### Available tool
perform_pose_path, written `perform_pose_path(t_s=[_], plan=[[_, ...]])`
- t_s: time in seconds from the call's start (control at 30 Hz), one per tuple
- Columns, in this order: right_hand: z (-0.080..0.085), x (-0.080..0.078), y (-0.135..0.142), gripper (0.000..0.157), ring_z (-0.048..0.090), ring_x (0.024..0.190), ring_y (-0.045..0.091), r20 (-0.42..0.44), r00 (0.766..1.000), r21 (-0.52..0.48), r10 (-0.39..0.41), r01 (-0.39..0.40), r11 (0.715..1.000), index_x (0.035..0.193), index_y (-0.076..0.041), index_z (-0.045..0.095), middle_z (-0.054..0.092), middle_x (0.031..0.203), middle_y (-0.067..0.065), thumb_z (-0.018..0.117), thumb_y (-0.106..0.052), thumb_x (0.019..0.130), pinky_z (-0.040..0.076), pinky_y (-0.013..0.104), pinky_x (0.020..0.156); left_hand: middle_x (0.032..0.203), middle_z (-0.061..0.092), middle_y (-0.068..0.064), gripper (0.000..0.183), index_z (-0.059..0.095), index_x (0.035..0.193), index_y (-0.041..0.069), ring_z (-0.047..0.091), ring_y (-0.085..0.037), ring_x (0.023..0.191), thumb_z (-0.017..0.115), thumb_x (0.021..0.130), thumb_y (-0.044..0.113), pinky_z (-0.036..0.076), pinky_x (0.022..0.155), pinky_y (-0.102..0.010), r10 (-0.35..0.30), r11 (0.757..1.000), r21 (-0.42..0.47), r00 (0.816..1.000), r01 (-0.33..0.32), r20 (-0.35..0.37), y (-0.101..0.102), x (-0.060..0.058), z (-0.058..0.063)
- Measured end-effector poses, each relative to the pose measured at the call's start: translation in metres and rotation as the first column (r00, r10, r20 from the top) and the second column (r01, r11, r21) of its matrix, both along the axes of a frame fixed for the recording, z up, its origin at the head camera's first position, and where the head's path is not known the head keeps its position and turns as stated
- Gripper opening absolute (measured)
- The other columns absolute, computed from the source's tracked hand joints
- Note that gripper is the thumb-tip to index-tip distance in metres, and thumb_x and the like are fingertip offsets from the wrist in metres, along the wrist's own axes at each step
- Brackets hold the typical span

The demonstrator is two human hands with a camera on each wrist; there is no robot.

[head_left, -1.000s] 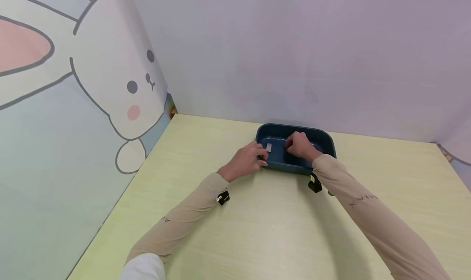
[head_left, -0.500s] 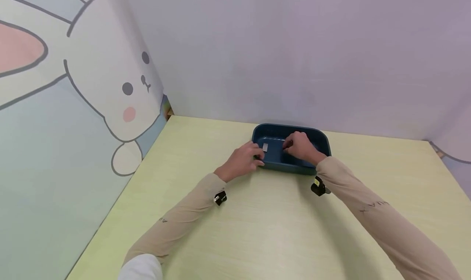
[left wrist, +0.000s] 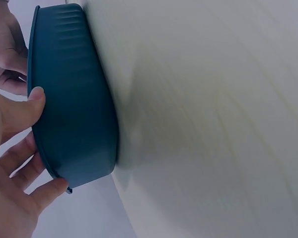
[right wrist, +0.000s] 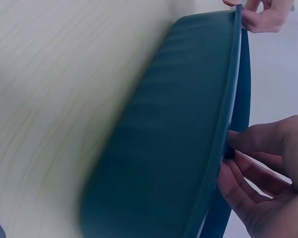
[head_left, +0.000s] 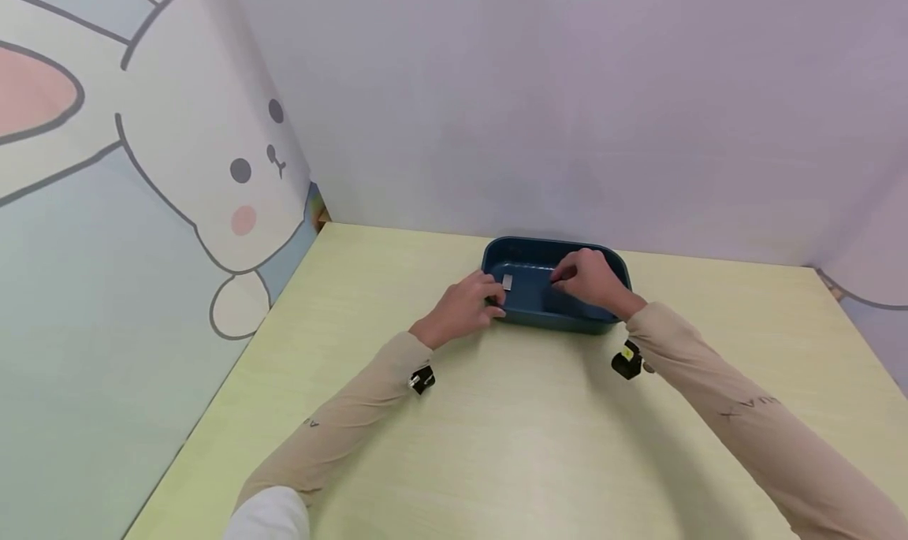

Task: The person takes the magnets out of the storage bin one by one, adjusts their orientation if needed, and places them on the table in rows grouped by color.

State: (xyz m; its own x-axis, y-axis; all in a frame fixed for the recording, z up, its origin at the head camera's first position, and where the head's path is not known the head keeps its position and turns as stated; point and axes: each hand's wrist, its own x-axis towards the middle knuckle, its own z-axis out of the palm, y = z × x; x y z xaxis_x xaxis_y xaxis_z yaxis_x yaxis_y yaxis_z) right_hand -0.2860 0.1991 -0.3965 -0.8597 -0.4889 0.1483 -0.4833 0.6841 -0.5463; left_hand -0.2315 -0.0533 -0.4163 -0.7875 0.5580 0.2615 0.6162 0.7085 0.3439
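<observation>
A dark blue rectangular tub [head_left: 560,323] with rounded corners stands at the back of the table, by the wall. My left hand [head_left: 464,307] grips its left end; in the left wrist view the thumb [left wrist: 32,104] lies on the outer side and fingers reach over the rim. Above the inside of the tub is my right hand [head_left: 592,278], its thumb and fingers pinching a small dark piece [right wrist: 230,152], mostly hidden by the fingertips and rim. A small pale rectangular piece [head_left: 507,282] lies inside at the left end.
The pale yellow wooden table [head_left: 496,445] spreads in front of the tub. A plain light wall [head_left: 567,114] rises right behind it. On the left stands a wall with a rabbit drawing [head_left: 206,154].
The right hand has moved slightly up and to the right relative to the tub, fingers still pinched. The left hand stays at the tub's left end. The head view has shifted slightly.
</observation>
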Motion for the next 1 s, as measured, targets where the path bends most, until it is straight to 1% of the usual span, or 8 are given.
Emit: perform_pose_path(t_s=[0.17, 0.33, 0.5, 0.63, 0.83, 1.0], plan=[[0.003, 0.005, 0.006, 0.009, 0.063, 0.071, 0.022, -0.012, 1.0, 0.006, -0.013, 0.013, 1.0, 0.088, 0.002, 0.074, 0.069, 0.081, 0.009, 0.07, -0.001, 0.081, 0.051, 0.04, 0.065, 0.093, 0.06, 0.002, 0.011, 0.068, 0.09, 0.017, 0.049, -0.011, 0.083, 0.072, 0.085, 0.026, 0.044, 0.064, -0.023, -0.002, 1.0, 0.009, 1.0, 0.002, 0.015, 0.0, 0.001, 0.001], [0.006, 0.01, 0.013, 0.007, 0.061, 0.067, 0.02, -0.026, 1.0, -0.002, -0.009, 0.009, 1.0, 0.086, 0.001, 0.074, 0.069, 0.078, 0.007, 0.071, 0.0, 0.08, 0.049, 0.036, 0.061, 0.09, 0.059, 0.003, 0.011, 0.068, 0.088, 0.018, 0.047, -0.009, 0.081, 0.071, 0.086, 0.028, 0.043, 0.063, -0.022, -0.01, 0.999, 0.03, 1.0, 0.01, 0.024, -0.001, -0.001, -0.002], [0.015, 0.015, 0.017, 0.009, 0.063, 0.069, 0.021, 0.01, 1.0, -0.022, -0.008, 0.009, 1.0, 0.089, 0.003, 0.073, 0.068, 0.083, 0.01, 0.07, 0.001, 0.082, 0.05, 0.036, 0.062, 0.089, 0.058, 0.005, 0.008, 0.068, 0.086, 0.019, 0.048, -0.01, 0.081, 0.071, 0.086, 0.026, 0.043, 0.063, -0.023, -0.002, 0.999, 0.046, 1.0, 0.002, -0.001, -0.003, -0.003, -0.003], [0.023, 0.021, 0.021, 0.011, 0.064, 0.073, 0.024, 0.037, 0.999, -0.023, -0.016, 0.016, 1.0, 0.093, 0.004, 0.072, 0.066, 0.088, 0.014, 0.068, 0.0, 0.084, 0.051, 0.038, 0.064, 0.09, 0.059, 0.006, 0.006, 0.07, 0.086, 0.019, 0.05, -0.012, 0.083, 0.073, 0.085, 0.024, 0.044, 0.063, -0.023, 0.007, 0.998, 0.063, 1.0, -0.007, -0.002, -0.003, -0.005, -0.001], [0.025, 0.028, 0.03, 0.009, 0.062, 0.071, 0.023, -0.003, 1.0, -0.002, -0.014, 0.014, 1.0, 0.091, 0.003, 0.073, 0.067, 0.085, 0.012, 0.07, -0.001, 0.083, 0.05, 0.037, 0.064, 0.089, 0.059, 0.005, 0.006, 0.071, 0.087, 0.018, 0.048, -0.011, 0.082, 0.073, 0.085, 0.024, 0.044, 0.063, -0.024, 0.008, 0.998, 0.063, 1.0, -0.009, 0.022, -0.003, -0.005, -0.001], [0.023, 0.035, 0.037, 0.008, 0.061, 0.069, 0.021, -0.037, 0.999, -0.003, -0.014, 0.014, 1.0, 0.088, 0.001, 0.073, 0.067, 0.082, 0.009, 0.071, 0.001, 0.081, 0.049, 0.034, 0.062, 0.09, 0.059, 0.005, 0.007, 0.071, 0.087, 0.018, 0.049, -0.011, 0.082, 0.073, 0.084, 0.023, 0.044, 0.063, -0.024, 0.007, 0.998, 0.066, 1.0, -0.009, 0.03, -0.002, -0.002, -0.002]])
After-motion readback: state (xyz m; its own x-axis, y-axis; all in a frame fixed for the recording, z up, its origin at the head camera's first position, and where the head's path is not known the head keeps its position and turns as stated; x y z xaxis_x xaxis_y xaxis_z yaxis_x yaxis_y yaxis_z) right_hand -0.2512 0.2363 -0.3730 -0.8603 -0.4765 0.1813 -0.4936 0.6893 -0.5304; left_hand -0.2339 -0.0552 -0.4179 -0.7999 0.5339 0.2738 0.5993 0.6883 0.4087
